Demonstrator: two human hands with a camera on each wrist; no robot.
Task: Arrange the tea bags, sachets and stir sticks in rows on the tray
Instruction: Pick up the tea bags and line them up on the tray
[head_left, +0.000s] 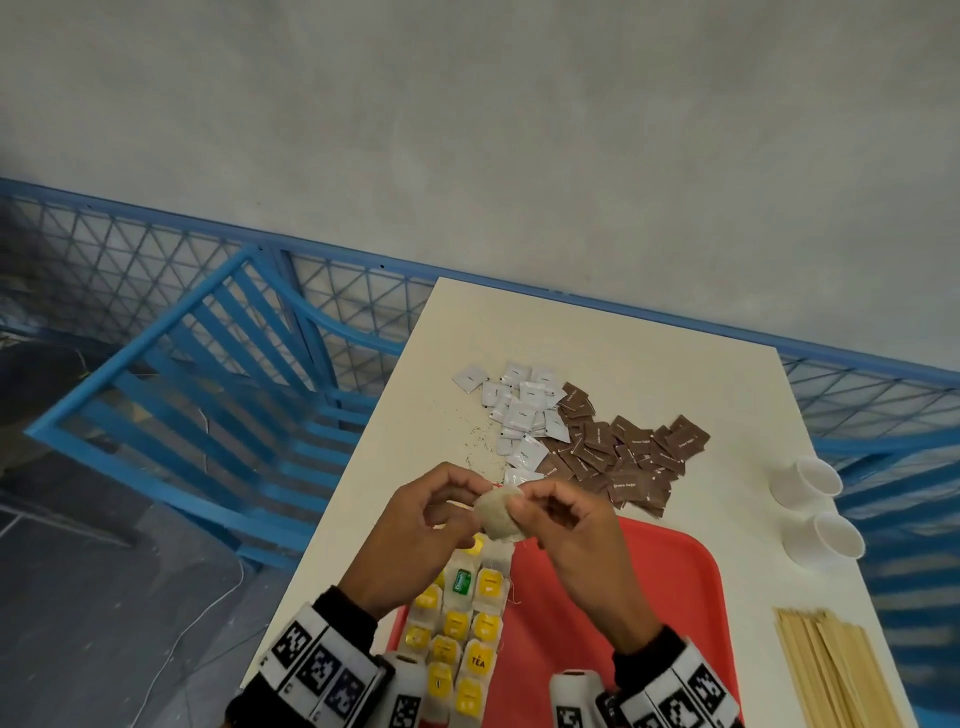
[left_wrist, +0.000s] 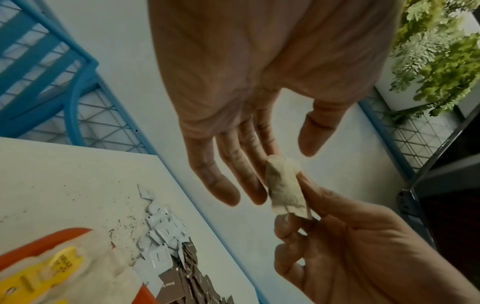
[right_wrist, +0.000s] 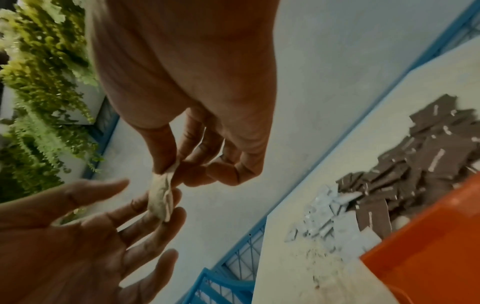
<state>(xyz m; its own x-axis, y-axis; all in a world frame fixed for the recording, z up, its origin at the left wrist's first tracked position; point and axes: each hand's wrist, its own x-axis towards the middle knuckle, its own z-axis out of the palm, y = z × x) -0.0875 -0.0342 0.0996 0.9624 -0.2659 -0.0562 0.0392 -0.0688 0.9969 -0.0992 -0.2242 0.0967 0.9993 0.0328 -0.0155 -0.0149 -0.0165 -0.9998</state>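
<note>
A round beige tea bag (head_left: 496, 514) is held in the air above the far left end of the red tray (head_left: 649, 597). My right hand (head_left: 517, 506) pinches its edge between thumb and forefinger (right_wrist: 191, 174). My left hand (head_left: 467, 506) is spread with straight fingers (left_wrist: 221, 185) that touch the bag from the other side, thumb apart. Tea bags with yellow tags (head_left: 462, 629) lie in three rows on the tray's left part. White sachets (head_left: 519, 415) and brown sachets (head_left: 628, 452) lie heaped beyond the tray. Wooden stir sticks (head_left: 831, 670) lie at the right.
Two white paper cups (head_left: 805, 480) lie on their sides near the table's right edge. Loose tea specks (head_left: 475, 441) dot the white table (head_left: 597, 332) left of the sachets. A blue chair (head_left: 208, 389) and a blue mesh fence stand beyond the left edge.
</note>
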